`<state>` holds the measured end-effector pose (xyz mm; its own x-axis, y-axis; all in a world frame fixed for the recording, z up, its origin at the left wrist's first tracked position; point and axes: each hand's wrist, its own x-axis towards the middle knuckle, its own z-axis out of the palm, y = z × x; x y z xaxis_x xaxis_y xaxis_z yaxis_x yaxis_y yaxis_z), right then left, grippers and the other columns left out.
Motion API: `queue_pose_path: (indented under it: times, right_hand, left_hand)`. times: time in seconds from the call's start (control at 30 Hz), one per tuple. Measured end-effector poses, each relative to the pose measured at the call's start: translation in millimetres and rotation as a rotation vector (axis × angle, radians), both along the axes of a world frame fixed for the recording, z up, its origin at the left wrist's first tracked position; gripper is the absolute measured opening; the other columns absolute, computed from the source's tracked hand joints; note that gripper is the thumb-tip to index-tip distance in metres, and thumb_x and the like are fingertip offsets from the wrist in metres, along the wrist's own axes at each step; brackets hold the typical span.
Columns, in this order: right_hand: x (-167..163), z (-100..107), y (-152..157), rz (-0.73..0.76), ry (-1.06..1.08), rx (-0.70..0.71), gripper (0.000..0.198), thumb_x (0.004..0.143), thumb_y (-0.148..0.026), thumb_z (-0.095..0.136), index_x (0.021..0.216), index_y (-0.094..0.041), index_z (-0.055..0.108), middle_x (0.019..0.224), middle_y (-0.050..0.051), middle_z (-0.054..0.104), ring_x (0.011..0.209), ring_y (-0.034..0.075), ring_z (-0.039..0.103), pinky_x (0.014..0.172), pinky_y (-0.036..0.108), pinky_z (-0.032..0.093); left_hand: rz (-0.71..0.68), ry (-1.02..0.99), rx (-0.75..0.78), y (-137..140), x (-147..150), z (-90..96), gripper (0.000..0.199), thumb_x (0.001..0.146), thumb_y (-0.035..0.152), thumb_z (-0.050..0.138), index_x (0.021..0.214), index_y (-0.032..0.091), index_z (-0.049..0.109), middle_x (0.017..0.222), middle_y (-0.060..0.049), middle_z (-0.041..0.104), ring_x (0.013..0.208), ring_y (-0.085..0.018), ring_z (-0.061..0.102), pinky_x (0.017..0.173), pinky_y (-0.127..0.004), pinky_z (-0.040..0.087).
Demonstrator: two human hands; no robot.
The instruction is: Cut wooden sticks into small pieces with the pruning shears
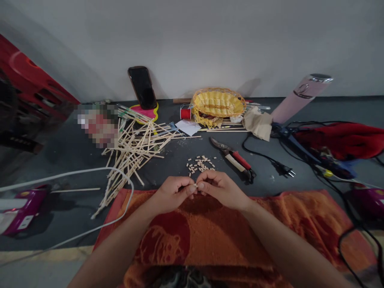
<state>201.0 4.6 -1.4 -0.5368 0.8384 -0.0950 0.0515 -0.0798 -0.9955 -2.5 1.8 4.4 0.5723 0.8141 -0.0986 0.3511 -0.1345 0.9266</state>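
Over the far edge of an orange towel (231, 228), which is spread across the near side of the dark grey desk (168, 170), the left hand (175, 195) and the right hand (221, 188) meet with thumbs and fingers pinched together. The grip of each is closed on one small pale piece (195, 185), held between the fingertips and too tiny to make out well. Just beyond the hands lies a loose scatter of short pale bits (201, 163). To their right rest pruning shears (234, 159) with one red handle and one pale one, blades pointing away and leftward; farther right is a black plug (283, 169). A tangled heap of thin wooden sticks (132, 149) spreads on the left. Near the wall sit a leaning phone (143, 88), a spool of red thread (185, 114), a yellow woven basket (219, 104), crumpled brown paper (258, 123) and a tilted pink bottle (297, 103).
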Motion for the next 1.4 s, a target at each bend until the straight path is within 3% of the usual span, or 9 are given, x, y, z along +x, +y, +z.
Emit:
queue_pose_path:
  times: [0.2,0.47,0.6,0.77,0.97,1.17,1.3,1.4]
  right_hand:
    - [-4,-1,-1,0.067,0.097,-0.087,0.023,0.087,-0.038,0.060,0.080,-0.016,0.057,0.070,-0.001,0.058,0.063,0.009,0.050,0.060,0.022,0.040]
    - [-1,1,1,0.052,-0.011,0.018,0.029,0.094,-0.043,0.047,0.086,-0.017,0.058,0.075,0.000,0.057,0.068,0.010,0.051,0.064,0.024,0.042]
    - [-1,0,0,0.007,-0.142,0.093,0.027,0.092,-0.042,0.051,0.085,-0.018,0.061,0.077,0.000,0.059,0.070,0.011,0.051,0.063,0.023,0.041]
    - [-4,-2,-1,-0.095,-0.235,0.186,0.020,0.091,-0.035,0.052,0.081,-0.019,0.060,0.076,-0.001,0.059,0.072,0.011,0.052,0.067,0.023,0.041]
    - [-4,-3,0,-0.151,-0.219,0.180,0.018,0.091,-0.034,0.052,0.083,-0.019,0.060,0.080,0.000,0.061,0.076,0.012,0.054,0.070,0.023,0.043]
    - [-4,-3,0,-0.177,-0.225,0.219,0.017,0.091,-0.033,0.051,0.084,-0.020,0.061,0.081,0.000,0.062,0.077,0.012,0.056,0.073,0.024,0.043]
    - [-6,-5,1,-0.190,-0.209,0.183,0.019,0.091,-0.035,0.052,0.083,-0.020,0.060,0.079,-0.001,0.061,0.075,0.012,0.054,0.070,0.023,0.042]
    - [-8,-6,0,-0.182,-0.181,0.126,0.023,0.090,-0.038,0.052,0.081,-0.019,0.060,0.075,-0.001,0.058,0.069,0.011,0.051,0.065,0.023,0.041]
  left_hand:
    - [-0.051,-0.030,-0.030,-2,-1,-0.4,0.035,0.094,0.035,0.045,0.072,0.014,0.062,0.067,-0.001,0.063,0.062,-0.010,0.054,0.060,-0.019,0.038]
    - [-0.004,0.009,-0.018,1,0,-0.3,0.035,0.094,0.035,0.043,0.073,0.015,0.061,0.067,-0.001,0.063,0.065,-0.011,0.056,0.063,-0.021,0.040]
    - [-0.001,0.061,0.001,0,1,-3.5,0.035,0.094,0.036,0.042,0.073,0.015,0.060,0.066,0.000,0.061,0.064,-0.011,0.055,0.062,-0.021,0.039]
    - [0.051,0.174,0.142,-2,6,-8.7,0.034,0.094,0.033,0.042,0.071,0.015,0.059,0.064,0.003,0.055,0.061,-0.010,0.049,0.058,-0.021,0.036]
    - [0.134,0.259,0.364,-12,12,-15.8,0.014,0.091,0.024,0.049,0.092,0.018,0.061,0.082,-0.002,0.066,0.075,-0.014,0.060,0.070,-0.024,0.043]
    - [0.200,0.328,0.480,-14,11,-21.4,0.013,0.092,0.025,0.049,0.092,0.019,0.060,0.079,-0.004,0.068,0.072,-0.016,0.063,0.067,-0.026,0.044]
    - [0.267,0.278,0.517,-13,10,-20.0,0.015,0.090,0.028,0.054,0.102,0.020,0.059,0.091,-0.004,0.072,0.081,-0.016,0.066,0.071,-0.025,0.047]
    - [0.296,0.304,0.576,-14,9,-19.3,0.014,0.091,0.030,0.053,0.093,0.020,0.062,0.084,-0.004,0.072,0.075,-0.015,0.066,0.069,-0.025,0.046]
